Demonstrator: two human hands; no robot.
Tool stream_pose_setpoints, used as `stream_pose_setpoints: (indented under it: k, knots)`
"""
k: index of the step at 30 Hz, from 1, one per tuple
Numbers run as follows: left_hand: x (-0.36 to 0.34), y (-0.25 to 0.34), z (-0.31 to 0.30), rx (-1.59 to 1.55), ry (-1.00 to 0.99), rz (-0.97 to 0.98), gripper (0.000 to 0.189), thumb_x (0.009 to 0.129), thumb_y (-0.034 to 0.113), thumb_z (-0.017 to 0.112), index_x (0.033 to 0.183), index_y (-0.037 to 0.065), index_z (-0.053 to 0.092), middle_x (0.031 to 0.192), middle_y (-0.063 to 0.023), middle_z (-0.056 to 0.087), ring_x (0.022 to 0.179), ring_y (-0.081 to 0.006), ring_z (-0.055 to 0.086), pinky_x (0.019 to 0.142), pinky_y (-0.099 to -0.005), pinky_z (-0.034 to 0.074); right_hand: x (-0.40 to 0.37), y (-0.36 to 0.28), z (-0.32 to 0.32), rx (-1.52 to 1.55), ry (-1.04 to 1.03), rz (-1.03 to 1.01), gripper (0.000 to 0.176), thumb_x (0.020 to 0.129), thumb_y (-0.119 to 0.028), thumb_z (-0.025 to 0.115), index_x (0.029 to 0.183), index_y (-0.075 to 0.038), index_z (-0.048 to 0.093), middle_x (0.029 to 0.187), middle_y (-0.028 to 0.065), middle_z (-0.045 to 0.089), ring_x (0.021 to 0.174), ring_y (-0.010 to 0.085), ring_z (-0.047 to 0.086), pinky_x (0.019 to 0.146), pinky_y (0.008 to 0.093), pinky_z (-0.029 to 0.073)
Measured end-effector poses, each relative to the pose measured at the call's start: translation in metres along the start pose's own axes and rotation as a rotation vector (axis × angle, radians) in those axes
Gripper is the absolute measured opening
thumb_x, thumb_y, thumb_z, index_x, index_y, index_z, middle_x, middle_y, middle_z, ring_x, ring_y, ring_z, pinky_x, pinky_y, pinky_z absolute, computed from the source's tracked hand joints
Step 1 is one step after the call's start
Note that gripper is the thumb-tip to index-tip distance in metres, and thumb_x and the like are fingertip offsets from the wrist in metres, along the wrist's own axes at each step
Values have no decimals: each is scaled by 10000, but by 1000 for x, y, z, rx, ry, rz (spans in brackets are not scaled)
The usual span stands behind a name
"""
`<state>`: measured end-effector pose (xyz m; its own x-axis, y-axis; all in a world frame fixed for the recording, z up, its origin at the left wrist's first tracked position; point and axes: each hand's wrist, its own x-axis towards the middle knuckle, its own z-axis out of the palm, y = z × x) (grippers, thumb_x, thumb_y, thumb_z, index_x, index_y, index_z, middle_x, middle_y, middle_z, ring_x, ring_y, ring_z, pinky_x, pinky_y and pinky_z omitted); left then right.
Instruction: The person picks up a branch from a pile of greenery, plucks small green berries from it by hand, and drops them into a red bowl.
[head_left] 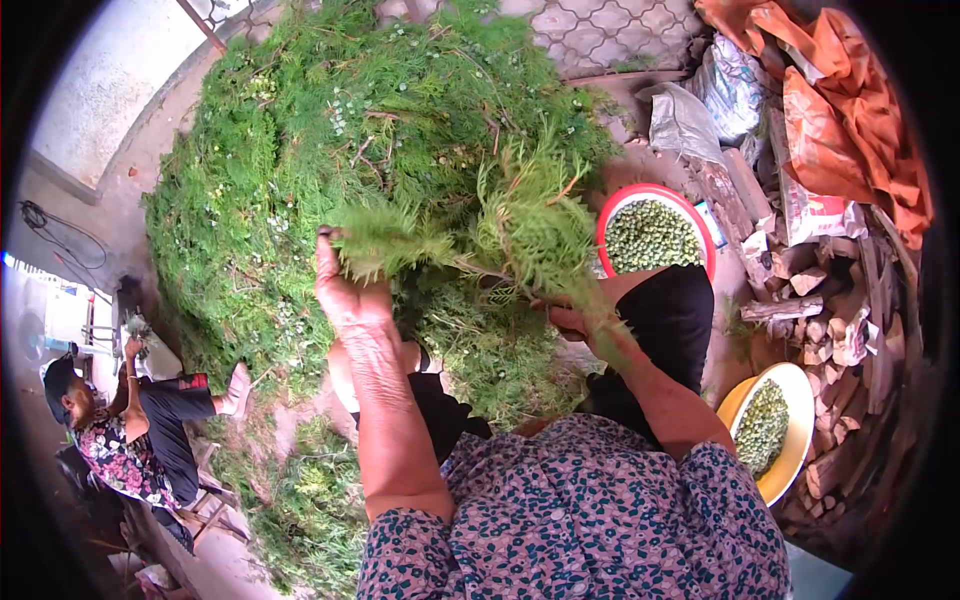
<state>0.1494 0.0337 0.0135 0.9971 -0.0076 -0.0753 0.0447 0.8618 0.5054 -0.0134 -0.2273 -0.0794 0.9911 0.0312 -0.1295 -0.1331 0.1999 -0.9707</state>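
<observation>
A leafy evergreen branch (pixel 530 215) with feathery, scale-like green sprays is held up over my lap. My left hand (pixel 352 292) is closed at the left end of its foliage, with the fingertips partly hidden and the greenery there blurred. Around the branch's stem on the other side, my right hand (pixel 575 318) is closed, partly covered by leaves. Beyond both hands spreads a large heap of cut evergreen branches (pixel 270 170), dotted with small pale green cones.
To my right stand a red-rimmed basin (pixel 603 235) and a yellow basin (pixel 797 450), both holding small green cones. Stacked firewood (pixel 815 350), sacks (pixel 728 90) and an orange tarp (pixel 860 130) line the right side. At left, another person (pixel 130 420) sits holding a sprig.
</observation>
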Motion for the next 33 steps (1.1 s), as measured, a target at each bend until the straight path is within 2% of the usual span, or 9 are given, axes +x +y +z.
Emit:
stream_pose_setpoints:
  k: [1,5,6,9,17,20,25,29,33]
  knots:
    - [6,4,-11,-213,-249,-49,165,867,188,526,912,45,595,796,-61,635,724,-189,595,769,-368,493,-1,0,-1,244,-49,213,223,807,-91,605,1021,-24,608,691,-24,511,544,66,473,493,212,372]
    - [-7,12,-15,-121,15,95,57,823,104,581,854,60,599,751,-50,622,683,-168,591,678,-308,502,4,1,6,227,-50,61,311,880,-215,534,1116,-13,516,611,-20,399,438,48,263,416,221,217]
    - [-12,9,-18,-126,13,88,57,823,104,581,854,60,599,751,-50,622,683,-168,591,678,-308,502,4,-14,9,608,-110,223,334,884,-219,523,1142,-8,494,612,-9,397,437,52,276,416,217,232]
    - [-31,-4,-30,1,31,42,80,801,109,612,864,65,591,742,-39,604,667,-157,569,656,-306,493,11,-14,8,616,-192,191,294,899,-250,495,1115,-53,526,606,13,452,422,59,305,404,227,236]
    - [-94,-57,-53,324,168,-256,73,808,72,602,873,41,589,735,-50,589,640,-157,563,641,-288,497,29,-17,24,842,-285,257,252,911,-258,468,1073,-82,549,570,-31,330,424,51,279,412,207,251]
    - [-115,-70,-55,522,126,-293,118,813,50,587,923,9,588,760,-45,594,673,-142,571,662,-266,484,34,-14,31,885,-346,249,311,912,-269,446,1148,-78,515,635,2,416,433,54,320,413,215,265]
    - [-136,-86,-51,710,-64,-300,179,814,30,575,985,-21,564,873,-53,596,750,-117,566,712,-246,459,41,-23,49,834,-235,196,237,916,-263,442,1029,-80,543,650,10,439,450,73,343,430,231,290]
    - [-137,-89,-57,975,-156,-73,266,808,59,601,1056,-17,545,963,-66,582,896,-140,548,802,-267,436,46,-29,63,654,15,234,147,881,-213,527,930,-78,558,698,32,537,535,138,491,508,273,402]
    - [-136,-83,-48,926,-164,-89,311,829,70,596,1110,-23,502,1014,-68,575,933,-137,529,818,-269,431,50,-26,80,535,109,184,147,846,-189,585,904,-53,587,735,21,580,591,128,530,552,269,425]
